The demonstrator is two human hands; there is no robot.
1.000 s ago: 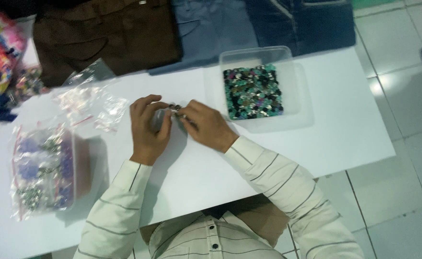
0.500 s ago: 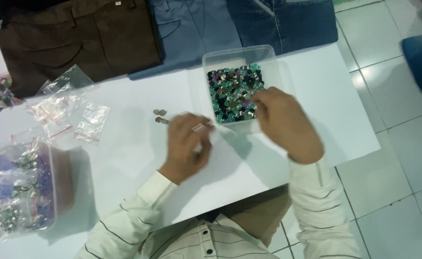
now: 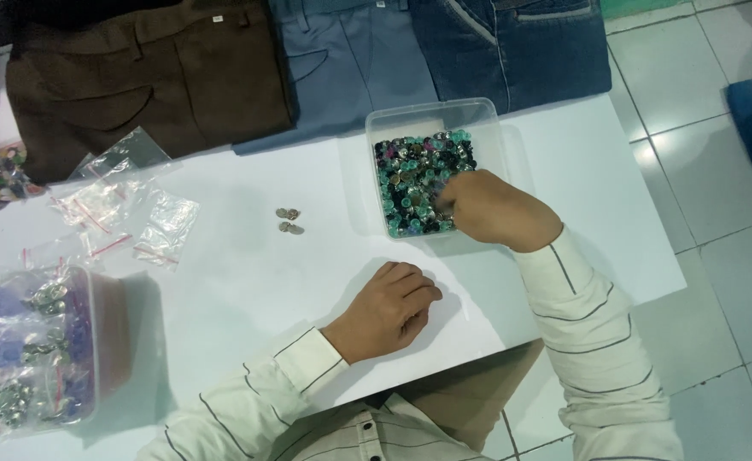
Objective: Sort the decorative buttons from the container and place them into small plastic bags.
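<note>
While in tray (image 3: 487, 115), right hand (image 3: 491, 213)

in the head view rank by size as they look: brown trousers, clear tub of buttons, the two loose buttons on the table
1. brown trousers, partly cut off by the frame edge
2. clear tub of buttons, with the right hand reaching into it
3. two loose buttons, smallest by far

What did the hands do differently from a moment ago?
A second ago both hands were together at the table's middle, working on small metal pieces. Now the right hand has gone into the clear tub of buttons, and the left hand rests curled on the white table. Two little metal pieces lie let go. The tub, plastic bags and folded trousers look unmoved.
</note>
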